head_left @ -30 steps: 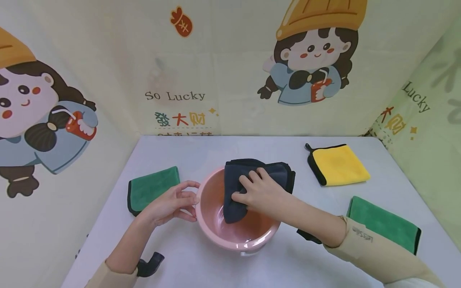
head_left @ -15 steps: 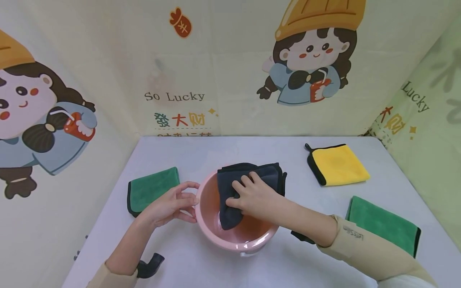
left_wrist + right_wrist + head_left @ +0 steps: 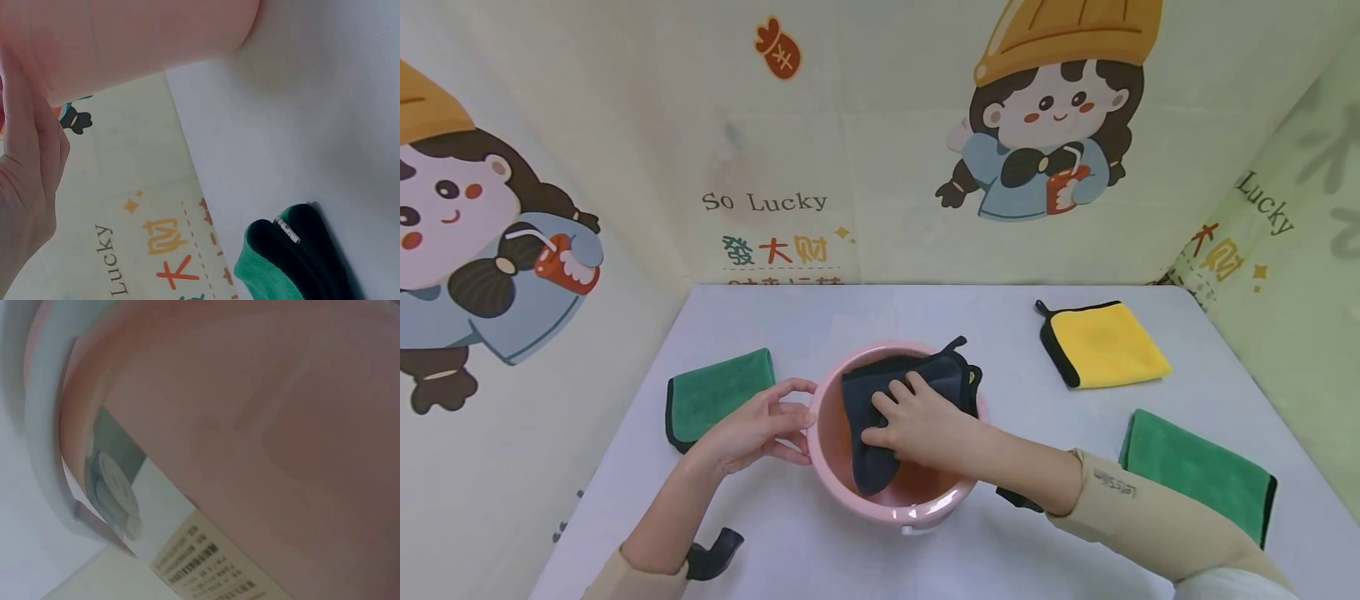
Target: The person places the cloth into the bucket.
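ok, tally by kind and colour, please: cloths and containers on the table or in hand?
Folded green fabric cloths with black edging, left and right: 2
Folded yellow fabric cloth with black edging: 1
Dark blue-grey cloth with black edging, in the right hand: 1
Round glossy pink bucket: 1
Total: 5

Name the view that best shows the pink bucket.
Head: the pink bucket shows rim and inside, partly behind dark cloth and right hand. Left wrist: cropped outer wall. Right wrist: outer wall close up, with label and handle.
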### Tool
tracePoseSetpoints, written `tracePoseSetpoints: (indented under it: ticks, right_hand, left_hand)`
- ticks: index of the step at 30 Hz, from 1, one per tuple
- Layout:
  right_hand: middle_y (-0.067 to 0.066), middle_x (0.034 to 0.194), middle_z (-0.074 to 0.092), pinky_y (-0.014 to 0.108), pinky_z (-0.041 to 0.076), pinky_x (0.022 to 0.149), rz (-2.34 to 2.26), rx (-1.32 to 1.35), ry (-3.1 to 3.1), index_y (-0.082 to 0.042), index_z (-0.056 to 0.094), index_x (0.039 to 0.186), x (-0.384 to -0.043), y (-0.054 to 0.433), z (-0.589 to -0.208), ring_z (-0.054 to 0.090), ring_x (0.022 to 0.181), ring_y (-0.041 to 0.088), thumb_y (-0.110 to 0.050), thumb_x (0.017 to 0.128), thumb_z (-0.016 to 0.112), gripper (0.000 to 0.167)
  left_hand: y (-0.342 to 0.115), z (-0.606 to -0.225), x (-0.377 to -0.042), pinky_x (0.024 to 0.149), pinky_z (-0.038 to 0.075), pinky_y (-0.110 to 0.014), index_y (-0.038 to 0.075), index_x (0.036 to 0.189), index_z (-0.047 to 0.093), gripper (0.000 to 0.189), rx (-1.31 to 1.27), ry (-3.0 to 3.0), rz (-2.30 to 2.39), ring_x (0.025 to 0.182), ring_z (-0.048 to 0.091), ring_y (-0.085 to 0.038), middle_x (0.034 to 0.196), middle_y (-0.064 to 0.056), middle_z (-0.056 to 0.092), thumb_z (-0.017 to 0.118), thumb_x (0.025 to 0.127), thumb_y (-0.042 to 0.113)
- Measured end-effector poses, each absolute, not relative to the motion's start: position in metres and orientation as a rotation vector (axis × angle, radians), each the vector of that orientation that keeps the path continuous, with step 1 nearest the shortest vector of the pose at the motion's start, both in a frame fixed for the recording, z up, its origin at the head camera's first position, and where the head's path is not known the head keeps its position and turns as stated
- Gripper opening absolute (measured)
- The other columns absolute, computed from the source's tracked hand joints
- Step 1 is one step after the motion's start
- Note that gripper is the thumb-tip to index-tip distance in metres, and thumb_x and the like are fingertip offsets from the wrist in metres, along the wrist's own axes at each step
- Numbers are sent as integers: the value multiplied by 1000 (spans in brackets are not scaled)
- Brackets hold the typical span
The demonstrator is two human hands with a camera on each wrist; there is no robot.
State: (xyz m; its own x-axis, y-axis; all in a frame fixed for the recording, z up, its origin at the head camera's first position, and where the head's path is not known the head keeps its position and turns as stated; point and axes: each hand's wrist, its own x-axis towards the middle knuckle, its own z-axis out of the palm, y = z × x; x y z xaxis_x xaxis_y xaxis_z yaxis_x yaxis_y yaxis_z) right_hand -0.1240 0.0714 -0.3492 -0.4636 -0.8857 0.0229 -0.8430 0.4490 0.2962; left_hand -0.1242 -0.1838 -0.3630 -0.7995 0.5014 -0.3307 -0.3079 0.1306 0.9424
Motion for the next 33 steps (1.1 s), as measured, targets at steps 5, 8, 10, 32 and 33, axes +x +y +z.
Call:
tracePoseSetpoints:
  ticks: [5, 8, 10, 32, 33]
  right_hand:
    - [3, 111, 57, 42, 44, 86, -411, 1529, -2568, -39, 58, 113, -124, 68, -356, 49, 97, 23, -41, 80, 67, 35]
    - [3, 112, 57, 42, 44, 86, -414, 1536, -2588, -39, 58, 114, -125, 66, -359, 49, 97, 23, -40, 81, 67, 34]
    - [2, 112, 57, 42, 43, 87, -419, 1543, -2587, -39, 58, 114, -126, 65, -360, 49, 97, 23, -40, 81, 66, 34]
    - [-2, 116, 53, 37, 39, 87, -515, 1603, -2504, -44, 52, 121, -129, 60, -364, 45, 101, 17, -39, 85, 62, 38]
    - [-2, 117, 52, 37, 38, 87, -521, 1608, -2507, -43, 51, 122, -129, 60, -365, 45, 102, 17, -38, 85, 62, 39]
  left_hand:
    - [-183, -364, -124, 70, 54, -43, 5, 129, 35, 50, 183, 1813, 1730, 73, 67, -25, 88, -8, 67, 61, 87, 16]
    - [-183, -364, -124, 70, 54, -43, 6, 129, 36, 50, 186, 1814, 1728, 73, 67, -26, 89, -9, 67, 61, 87, 16]
    - [-183, -365, -124, 70, 54, -43, 6, 129, 36, 50, 185, 1816, 1727, 73, 67, -26, 90, -9, 67, 61, 87, 16]
    - [-183, -363, -123, 69, 55, -44, 4, 129, 34, 50, 203, 1798, 1747, 71, 67, -24, 88, -10, 66, 60, 88, 14]
    - [-183, -363, -123, 69, 55, -44, 4, 129, 34, 49, 204, 1798, 1748, 72, 67, -25, 89, -10, 66, 60, 88, 14]
